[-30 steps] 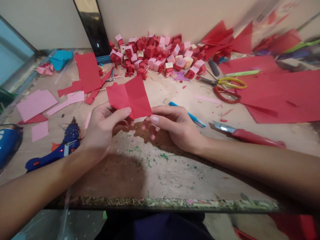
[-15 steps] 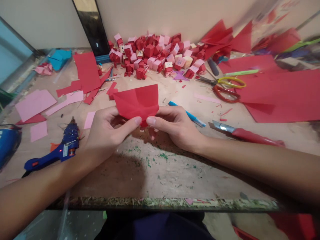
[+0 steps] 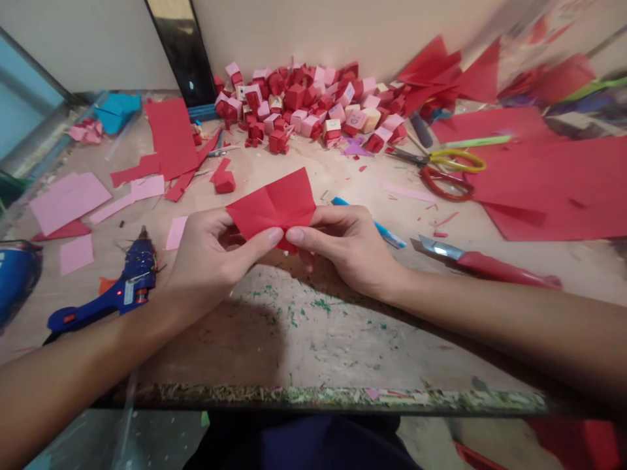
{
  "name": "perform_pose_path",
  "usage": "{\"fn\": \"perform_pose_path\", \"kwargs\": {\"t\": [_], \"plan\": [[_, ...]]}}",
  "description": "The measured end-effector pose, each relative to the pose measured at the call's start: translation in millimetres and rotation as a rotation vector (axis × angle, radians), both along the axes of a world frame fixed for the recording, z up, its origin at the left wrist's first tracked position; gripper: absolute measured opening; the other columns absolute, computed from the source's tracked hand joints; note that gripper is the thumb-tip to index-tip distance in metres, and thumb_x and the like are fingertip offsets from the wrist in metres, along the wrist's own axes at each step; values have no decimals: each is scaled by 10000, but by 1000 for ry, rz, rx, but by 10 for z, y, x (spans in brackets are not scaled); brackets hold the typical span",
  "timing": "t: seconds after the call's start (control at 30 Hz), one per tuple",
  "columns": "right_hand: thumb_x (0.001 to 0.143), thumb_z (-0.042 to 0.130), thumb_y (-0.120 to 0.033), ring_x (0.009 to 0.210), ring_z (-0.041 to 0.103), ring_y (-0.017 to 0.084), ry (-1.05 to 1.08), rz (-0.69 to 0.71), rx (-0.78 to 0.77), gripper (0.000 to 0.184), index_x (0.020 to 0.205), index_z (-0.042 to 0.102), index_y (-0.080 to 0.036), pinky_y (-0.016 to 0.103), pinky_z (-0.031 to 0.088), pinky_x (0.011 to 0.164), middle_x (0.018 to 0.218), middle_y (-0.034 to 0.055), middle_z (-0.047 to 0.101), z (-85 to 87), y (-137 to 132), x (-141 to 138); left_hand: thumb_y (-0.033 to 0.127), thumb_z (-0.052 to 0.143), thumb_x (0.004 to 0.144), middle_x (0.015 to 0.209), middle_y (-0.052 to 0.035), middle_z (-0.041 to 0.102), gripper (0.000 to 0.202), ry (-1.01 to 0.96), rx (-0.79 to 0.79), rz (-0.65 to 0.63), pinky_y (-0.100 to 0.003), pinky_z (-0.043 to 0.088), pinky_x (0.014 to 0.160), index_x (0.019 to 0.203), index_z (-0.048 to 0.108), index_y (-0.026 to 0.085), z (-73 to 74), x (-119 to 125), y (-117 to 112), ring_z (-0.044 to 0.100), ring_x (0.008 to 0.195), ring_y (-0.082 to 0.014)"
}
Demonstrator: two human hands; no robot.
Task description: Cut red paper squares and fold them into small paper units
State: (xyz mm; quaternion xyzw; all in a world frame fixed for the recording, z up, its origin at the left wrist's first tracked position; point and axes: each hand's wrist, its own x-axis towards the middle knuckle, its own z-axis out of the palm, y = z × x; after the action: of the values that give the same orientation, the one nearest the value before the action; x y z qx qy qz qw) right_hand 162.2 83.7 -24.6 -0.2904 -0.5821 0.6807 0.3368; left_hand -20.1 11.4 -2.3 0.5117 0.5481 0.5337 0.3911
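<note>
A creased piece of red paper [image 3: 274, 201] is held up over the middle of the table, tilted with its right corner higher. My left hand [image 3: 218, 258] pinches its lower left edge, thumb in front and fingers behind. On the other side my right hand [image 3: 345, 251] grips the lower edge the same way, and both thumbs nearly meet at a pinched fold. Most of the fingers are hidden behind the paper. Just behind my right hand lies a blue pen [image 3: 389, 235]. A small folded red paper piece [image 3: 225, 181] rests beyond my left hand.
A blue hot glue gun [image 3: 132, 277] with a lit red light lies at left. A red-handled utility knife [image 3: 490, 261] and scissors [image 3: 448, 173] lie at right. A heap of small red and pink paper boxes [image 3: 296, 98] stands at the back. Red sheets [image 3: 563, 189] cover the right side.
The red paper has tilted, its left corner dipping and its right side reaching further right. Both hands keep their pinch and have shifted only slightly.
</note>
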Motion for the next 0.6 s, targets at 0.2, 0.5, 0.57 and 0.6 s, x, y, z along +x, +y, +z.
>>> {"fn": "perform_pose_path", "kwargs": {"t": [0.2, 0.5, 0.57, 0.6], "plan": [[791, 941, -346, 530, 539, 86, 3, -26, 38, 234, 762, 792, -169, 223, 418, 491, 635, -17, 685, 17, -2, -24, 218, 814, 869, 903, -15, 850, 42, 1, -14, -24, -279, 654, 737, 867, 854, 231, 10, 8, -10, 809, 832, -211], [798, 939, -314, 541, 530, 82, 14, -8, 45, 210, 741, 798, -171, 222, 406, 499, 632, -23, 682, 10, -8, -15, 233, 840, 840, 817, 4, 829, 47, 28, -25, 16, -255, 618, 637, 794, 844, 226, -17, 10, -4, 776, 745, -193], [799, 941, -306, 569, 550, 85, 33, 6, 52, 195, 743, 805, -178, 221, 429, 517, 684, -15, 712, 16, -13, -19, 239, 857, 825, 804, 8, 821, 55, 30, -26, 31, -268, 621, 638, 773, 837, 237, -26, 9, -4, 773, 746, -200], [800, 941, -299, 578, 559, 87, 48, 19, 54, 182, 751, 810, -181, 220, 439, 523, 707, -13, 723, 18, -15, -20, 241, 871, 813, 808, 11, 822, 50, 22, -19, 33, -274, 627, 646, 776, 838, 246, -31, 7, -3, 777, 759, -207]]}}
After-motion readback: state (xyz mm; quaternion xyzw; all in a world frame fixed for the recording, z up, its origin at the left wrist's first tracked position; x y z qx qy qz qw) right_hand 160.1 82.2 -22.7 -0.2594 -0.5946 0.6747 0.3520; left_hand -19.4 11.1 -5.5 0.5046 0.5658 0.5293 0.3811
